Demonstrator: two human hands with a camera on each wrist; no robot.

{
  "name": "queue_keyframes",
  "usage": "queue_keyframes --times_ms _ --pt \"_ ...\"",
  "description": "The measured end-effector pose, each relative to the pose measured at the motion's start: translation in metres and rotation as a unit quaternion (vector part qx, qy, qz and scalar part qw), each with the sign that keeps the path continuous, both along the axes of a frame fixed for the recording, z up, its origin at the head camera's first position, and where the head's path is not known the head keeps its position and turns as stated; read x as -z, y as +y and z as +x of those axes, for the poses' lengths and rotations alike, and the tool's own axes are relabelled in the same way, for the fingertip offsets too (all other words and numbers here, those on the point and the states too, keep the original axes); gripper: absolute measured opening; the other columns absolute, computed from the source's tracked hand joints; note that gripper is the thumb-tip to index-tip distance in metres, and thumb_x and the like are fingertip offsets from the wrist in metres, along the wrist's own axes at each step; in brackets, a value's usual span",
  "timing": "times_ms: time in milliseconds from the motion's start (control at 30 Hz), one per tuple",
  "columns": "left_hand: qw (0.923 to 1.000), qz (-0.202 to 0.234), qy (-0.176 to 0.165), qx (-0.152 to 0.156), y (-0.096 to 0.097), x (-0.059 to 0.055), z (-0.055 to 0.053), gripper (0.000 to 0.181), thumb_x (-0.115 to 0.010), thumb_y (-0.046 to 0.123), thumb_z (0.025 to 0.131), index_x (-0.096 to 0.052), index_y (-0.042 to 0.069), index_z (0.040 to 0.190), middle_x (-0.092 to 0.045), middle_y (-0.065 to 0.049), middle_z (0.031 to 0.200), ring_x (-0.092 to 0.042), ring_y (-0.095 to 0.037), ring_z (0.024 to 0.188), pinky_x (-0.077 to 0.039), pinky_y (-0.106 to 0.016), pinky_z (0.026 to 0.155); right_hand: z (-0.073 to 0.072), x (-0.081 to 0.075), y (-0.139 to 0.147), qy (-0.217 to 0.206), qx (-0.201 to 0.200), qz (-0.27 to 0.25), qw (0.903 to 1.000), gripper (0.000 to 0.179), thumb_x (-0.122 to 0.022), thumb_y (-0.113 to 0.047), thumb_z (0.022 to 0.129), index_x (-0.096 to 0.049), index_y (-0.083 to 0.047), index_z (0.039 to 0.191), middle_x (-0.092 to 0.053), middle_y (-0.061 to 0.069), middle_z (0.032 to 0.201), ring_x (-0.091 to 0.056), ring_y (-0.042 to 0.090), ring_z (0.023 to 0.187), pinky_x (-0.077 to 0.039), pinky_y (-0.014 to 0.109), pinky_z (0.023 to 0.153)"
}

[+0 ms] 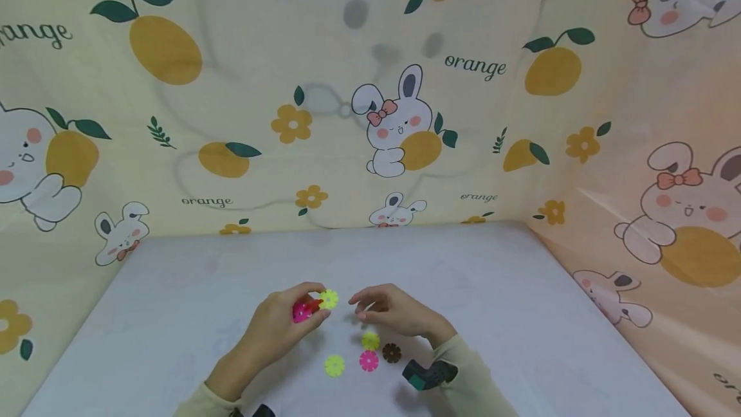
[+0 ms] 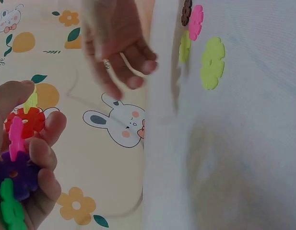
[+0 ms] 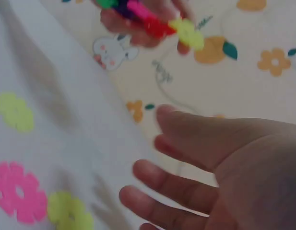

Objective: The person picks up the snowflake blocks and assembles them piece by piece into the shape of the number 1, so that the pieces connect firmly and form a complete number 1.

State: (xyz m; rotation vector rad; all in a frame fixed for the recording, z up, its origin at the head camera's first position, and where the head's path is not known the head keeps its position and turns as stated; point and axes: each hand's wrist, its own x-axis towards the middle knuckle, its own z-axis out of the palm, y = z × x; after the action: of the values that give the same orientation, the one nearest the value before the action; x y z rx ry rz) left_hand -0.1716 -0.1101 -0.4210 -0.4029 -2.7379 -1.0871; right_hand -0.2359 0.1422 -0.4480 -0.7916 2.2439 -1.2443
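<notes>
My left hand (image 1: 282,320) holds a chain of joined plastic snowflake discs above the table. In the left wrist view the chain runs from a green disc (image 2: 12,206) through a purple disc (image 2: 18,175), a pink disc (image 2: 16,139) and a red disc (image 2: 27,122) to a yellow disc (image 2: 30,99) at the thumb. That yellow disc (image 1: 329,299) sticks out past the fingertips, facing my right hand (image 1: 399,311). Nothing is held in the right hand; its fingers are loosely bent and apart from the chain.
On the white table (image 1: 463,275) lie loose discs: a yellow one (image 1: 334,365), another yellow one (image 1: 370,340), a pink one (image 1: 368,360) and a brown one (image 1: 392,352). Behind the table hangs a printed cloth (image 1: 324,166) with rabbits and oranges.
</notes>
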Motion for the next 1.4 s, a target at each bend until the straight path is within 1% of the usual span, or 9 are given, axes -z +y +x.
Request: queue_keyframes --times_ms 133,233,467,667,833,967,1067,1267,1400 --pt "1.0000 0.004 -0.008 -0.004 -0.001 -0.002 0.001 0.036 -0.082 0.032 0.085 -0.071 0.019 0.116 -0.072 0.003 0.088 -0.055 -0.006 0.072 -0.047 -0.019 0.062 -0.001 0.005 0.005 -0.007 -0.018 0.052 0.9985 0.031 -0.066 -0.014 0.098 -0.067 -0.010 0.129 -0.070 0.009 0.114 -0.060 0.013 0.097 -0.051 0.024 0.086" --pt "0.9999 0.008 -0.012 -0.004 -0.002 -0.002 0.001 0.035 -0.081 0.031 0.085 -0.070 0.019 0.116 -0.071 0.003 0.086 -0.054 -0.006 0.071 -0.045 -0.019 0.061 -0.001 0.007 0.006 -0.008 -0.011 0.074 0.9972 0.030 -0.070 -0.012 0.095 -0.070 -0.012 0.125 -0.068 0.008 0.110 -0.055 0.014 0.093 -0.048 0.023 0.080" --pt "0.9997 0.006 -0.023 -0.007 -0.003 -0.002 0.000 0.034 -0.080 0.033 0.086 -0.069 0.021 0.116 -0.070 0.004 0.086 -0.053 -0.006 0.069 -0.045 -0.019 0.060 -0.002 0.008 0.009 -0.011 0.003 0.093 0.9956 0.027 -0.076 -0.005 0.086 -0.075 -0.013 0.112 -0.061 0.011 0.095 -0.049 0.015 0.083 -0.042 0.023 0.070" --pt "0.9992 0.004 -0.038 -0.012 -0.003 -0.003 -0.002 0.037 -0.082 0.035 0.085 -0.069 0.022 0.117 -0.072 0.003 0.089 -0.054 -0.008 0.071 -0.046 -0.019 0.060 -0.005 0.008 0.014 -0.009 0.015 0.113 0.9935 0.022 -0.082 -0.008 0.082 -0.076 -0.017 0.101 -0.057 0.005 0.086 -0.048 0.015 0.080 -0.041 0.025 0.068" --pt "0.9991 0.012 -0.039 -0.013 -0.003 -0.002 -0.002 0.035 -0.082 0.033 0.085 -0.070 0.021 0.116 -0.072 0.002 0.091 -0.056 -0.008 0.075 -0.048 -0.019 0.063 -0.005 0.008 0.014 -0.021 0.015 0.119 0.9925 0.022 -0.084 -0.012 0.082 -0.074 -0.017 0.100 -0.057 0.004 0.087 -0.051 0.016 0.083 -0.043 0.027 0.072" --pt "0.9994 0.018 -0.031 0.001 -0.002 0.001 -0.002 0.033 -0.081 0.031 0.086 -0.070 0.020 0.115 -0.071 0.003 0.090 -0.056 -0.008 0.075 -0.049 -0.019 0.064 -0.005 0.007 0.017 -0.014 0.015 0.126 0.9919 0.024 -0.085 -0.013 0.082 -0.071 -0.016 0.101 -0.059 0.004 0.089 -0.052 0.016 0.086 -0.044 0.026 0.074" --pt "0.9994 0.020 -0.028 0.006 -0.001 0.002 -0.002 0.032 -0.080 0.029 0.086 -0.070 0.019 0.115 -0.071 0.003 0.089 -0.056 -0.008 0.074 -0.049 -0.019 0.063 -0.004 0.006 0.022 -0.010 0.004 0.125 0.9921 0.022 -0.084 -0.010 0.081 -0.070 -0.013 0.097 -0.055 0.002 0.085 -0.050 0.014 0.081 -0.042 0.024 0.070" --pt "0.9993 0.019 -0.032 -0.009 0.000 0.000 -0.002 0.032 -0.081 0.028 0.086 -0.070 0.019 0.114 -0.070 0.004 0.088 -0.056 -0.008 0.074 -0.048 -0.019 0.062 0.005 0.003 0.032 -0.027 -0.003 0.159 0.9869 0.026 -0.085 -0.003 0.076 -0.066 -0.013 0.091 -0.050 -0.001 0.080 -0.048 0.014 0.079 -0.040 0.024 0.068" --pt "0.9990 0.017 -0.039 -0.016 -0.001 -0.001 -0.002 0.034 -0.081 0.030 0.085 -0.070 0.020 0.115 -0.071 0.003 0.090 -0.056 -0.008 0.076 -0.049 -0.018 0.064 0.012 0.001 0.028 0.000 0.002 0.198 0.9802 0.036 -0.088 -0.004 0.070 -0.062 -0.018 0.090 -0.050 -0.001 0.082 -0.047 0.015 0.081 -0.039 0.027 0.068"
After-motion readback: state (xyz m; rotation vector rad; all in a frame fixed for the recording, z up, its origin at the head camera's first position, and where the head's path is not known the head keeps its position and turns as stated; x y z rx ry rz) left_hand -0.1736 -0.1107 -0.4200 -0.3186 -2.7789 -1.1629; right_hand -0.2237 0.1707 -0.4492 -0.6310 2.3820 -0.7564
